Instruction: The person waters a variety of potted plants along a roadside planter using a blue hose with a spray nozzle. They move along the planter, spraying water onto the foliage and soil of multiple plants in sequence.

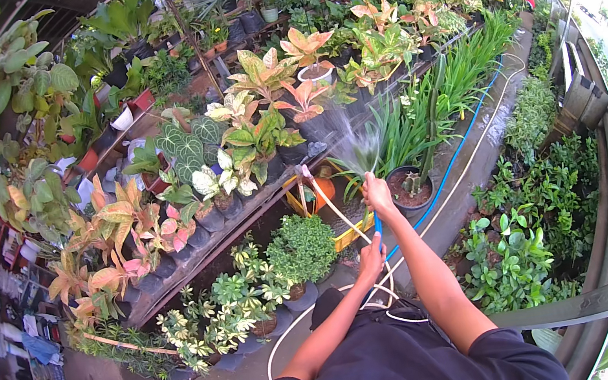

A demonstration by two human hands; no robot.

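My right hand (pixel 378 195) grips the upper end of a blue garden hose (pixel 377 223), close to its mouth. A fan of water spray (pixel 357 142) leaves there and spreads upward over strap-leaved green plants (pixel 390 134). Lower on the same hose, my left hand (pixel 373 259) is closed around it. A cream hose (pixel 337 208) runs beside my left hand, its pinkish end resting near the bench edge. Just right of my right hand stands a black pot (pixel 411 191) with a small cactus. A yellow crate (pixel 308 189) holding something orange sits left of the hands.
A long bench (pixel 201 254) bears potted aglaonemas (pixel 256 75) on the left. Bushy potted plants (pixel 300 248) stand below it. Blue and cream hoses trail along the wet concrete path (pixel 463 194). Shrubs (pixel 509 259) and a curved rail (pixel 599 286) border the right.
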